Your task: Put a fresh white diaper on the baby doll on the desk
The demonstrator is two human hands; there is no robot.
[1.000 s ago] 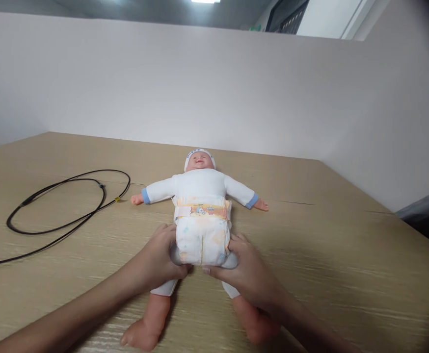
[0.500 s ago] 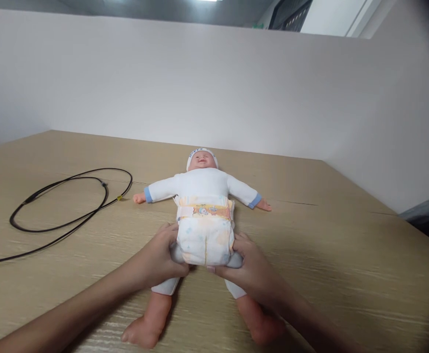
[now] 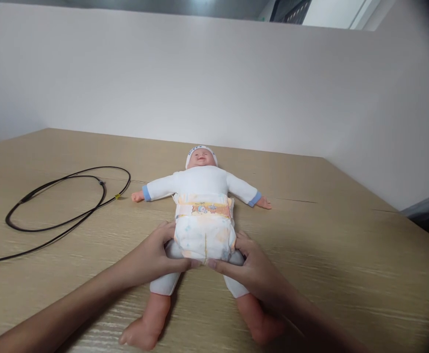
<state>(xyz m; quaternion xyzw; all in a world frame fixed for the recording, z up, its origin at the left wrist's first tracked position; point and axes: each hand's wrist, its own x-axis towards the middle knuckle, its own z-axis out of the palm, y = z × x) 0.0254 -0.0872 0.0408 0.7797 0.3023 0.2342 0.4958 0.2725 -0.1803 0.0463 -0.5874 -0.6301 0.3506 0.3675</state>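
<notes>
A baby doll (image 3: 200,181) in a white top and cap lies on its back on the wooden table (image 3: 328,235), head away from me, arms spread. It wears a white printed diaper (image 3: 203,233) with an orange waistband. My left hand (image 3: 155,257) grips the diaper's lower left edge at the doll's thigh, thumb pressed under the crotch. On the other side, my right hand (image 3: 251,267) pinches the lower right edge, fingers curled round the leg opening. Both thumbs nearly meet below the diaper. The doll's bare legs stick out between my forearms.
A black cable (image 3: 67,201) lies looped on the table to the left, trailing off the left edge. A plain white wall stands behind the table. The table's right edge runs diagonally at the right.
My thumbs have slid inward under the diaper's bottom edge and come closer together. The doll and cable stay in place; the view shifted only slightly.
</notes>
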